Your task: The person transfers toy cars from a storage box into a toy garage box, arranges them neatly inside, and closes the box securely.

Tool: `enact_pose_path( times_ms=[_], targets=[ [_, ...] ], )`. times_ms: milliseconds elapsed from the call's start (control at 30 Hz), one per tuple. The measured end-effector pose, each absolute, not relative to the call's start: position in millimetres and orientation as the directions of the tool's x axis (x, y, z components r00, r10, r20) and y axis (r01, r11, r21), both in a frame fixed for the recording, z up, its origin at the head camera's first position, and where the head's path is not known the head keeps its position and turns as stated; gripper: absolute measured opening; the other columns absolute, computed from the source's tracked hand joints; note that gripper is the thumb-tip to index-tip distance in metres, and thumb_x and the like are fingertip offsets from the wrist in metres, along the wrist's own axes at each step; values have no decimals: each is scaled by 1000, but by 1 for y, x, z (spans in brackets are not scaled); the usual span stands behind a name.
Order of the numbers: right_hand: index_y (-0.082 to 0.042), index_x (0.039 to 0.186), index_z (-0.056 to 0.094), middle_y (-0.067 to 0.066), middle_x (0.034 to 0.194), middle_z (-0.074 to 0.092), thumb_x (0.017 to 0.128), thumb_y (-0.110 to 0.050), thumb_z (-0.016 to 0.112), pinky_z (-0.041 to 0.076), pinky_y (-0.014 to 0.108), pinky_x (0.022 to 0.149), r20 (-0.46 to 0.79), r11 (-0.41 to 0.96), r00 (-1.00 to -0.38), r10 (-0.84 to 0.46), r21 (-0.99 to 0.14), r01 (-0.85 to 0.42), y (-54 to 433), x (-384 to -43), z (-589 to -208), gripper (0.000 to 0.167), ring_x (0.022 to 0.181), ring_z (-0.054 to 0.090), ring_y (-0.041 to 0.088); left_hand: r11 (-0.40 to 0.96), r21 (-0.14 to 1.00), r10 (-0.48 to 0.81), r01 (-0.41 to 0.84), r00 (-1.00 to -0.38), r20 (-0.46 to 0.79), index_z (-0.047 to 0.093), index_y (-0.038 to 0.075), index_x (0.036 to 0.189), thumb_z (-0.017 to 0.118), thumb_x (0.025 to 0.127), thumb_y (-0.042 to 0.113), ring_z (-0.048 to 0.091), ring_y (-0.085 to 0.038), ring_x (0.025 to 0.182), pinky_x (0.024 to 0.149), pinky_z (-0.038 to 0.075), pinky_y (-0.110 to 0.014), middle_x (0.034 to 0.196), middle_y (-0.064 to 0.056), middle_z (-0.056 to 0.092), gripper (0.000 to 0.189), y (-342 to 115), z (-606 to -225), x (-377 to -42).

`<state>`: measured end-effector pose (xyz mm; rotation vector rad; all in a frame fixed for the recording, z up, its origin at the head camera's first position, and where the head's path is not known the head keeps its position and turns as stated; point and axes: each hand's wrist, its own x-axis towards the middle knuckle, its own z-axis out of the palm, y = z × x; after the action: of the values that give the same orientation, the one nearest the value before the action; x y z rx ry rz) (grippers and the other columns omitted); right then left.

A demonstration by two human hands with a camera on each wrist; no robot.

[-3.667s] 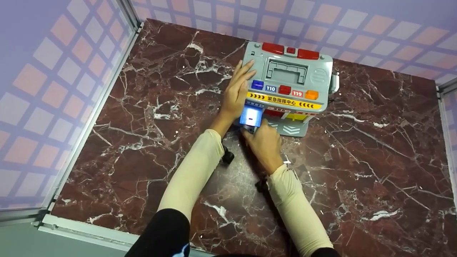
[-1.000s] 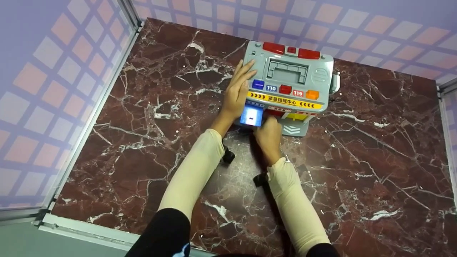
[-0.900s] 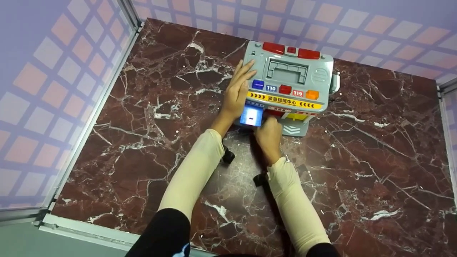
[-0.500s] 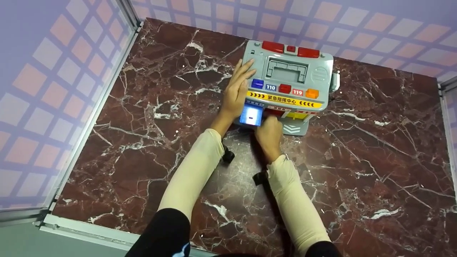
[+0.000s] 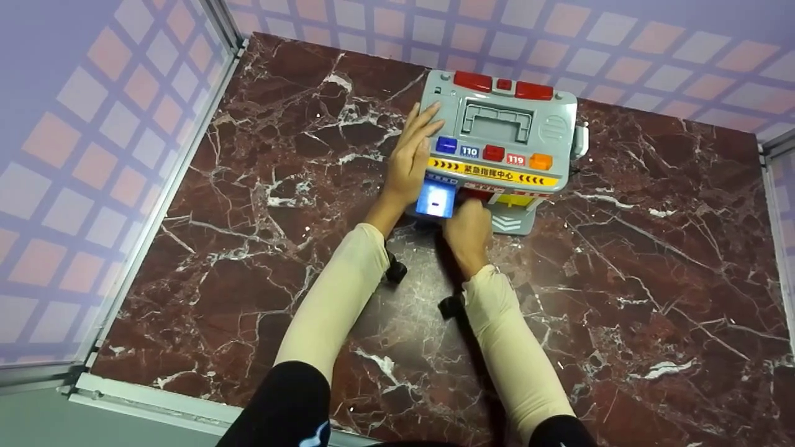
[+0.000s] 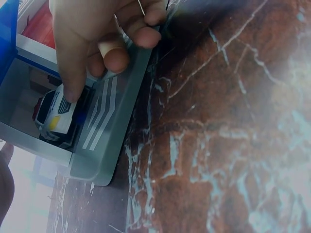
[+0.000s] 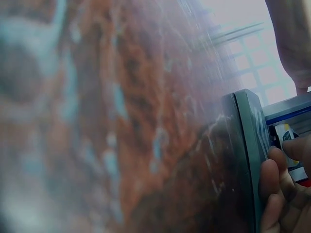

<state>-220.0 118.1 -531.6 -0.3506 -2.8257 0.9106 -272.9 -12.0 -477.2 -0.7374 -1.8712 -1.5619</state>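
Note:
A grey toy emergency station with red lights and coloured buttons stands at the back of the table. My left hand rests along its left side, fingers straight on the top edge. Its blue door is raised and glows. In the bay behind it sits a small white toy car with yellow and black marks, also seen in the right wrist view. One extended finger of my right hand touches the car's end; the other fingers are loosely curled over the ramp. The head view hides the car.
A grey ramp with white arrows juts from the station's front. Beside the blue bay are red and yellow doors. The station stands on a dark red marbled tabletop, with a patterned panel close behind.
Since the oldest frame, my right hand has moved slightly inward to the bay, and the small object visible below the blue door is now out of the head view. My left hand stays put.

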Motion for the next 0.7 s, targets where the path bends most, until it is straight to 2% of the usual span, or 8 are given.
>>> enact_pose_path(
  times_ms=[133,333,700],
  targets=[
    [2,78,70,29,79,71,81,-15,69,53,62,61,71,788,-960,272,-589,180,117,-221,-531,18,78,69,49,164,672,46,722,-686,726,58,-20,121,38,93,-14,29,-59,139,127,14,-45,138,-39,49,35,-12,-476,-272],
    [4,79,71,30,81,71,80,-15,70,55,61,63,55,788,-953,299,-577,214,116,-222,-530,19,80,70,49,158,670,42,725,-683,729,58,-20,121,39,93,-15,29,-59,139,127,15,-47,138,-39,49,35,-12,-476,-272],
    [3,76,70,31,82,71,84,-14,64,56,61,61,49,758,-935,352,-601,254,114,-226,-531,20,80,71,48,161,677,47,718,-691,721,58,-20,121,38,94,-12,29,-59,140,127,15,-46,138,-39,49,35,-12,-477,-273]
  ],
)
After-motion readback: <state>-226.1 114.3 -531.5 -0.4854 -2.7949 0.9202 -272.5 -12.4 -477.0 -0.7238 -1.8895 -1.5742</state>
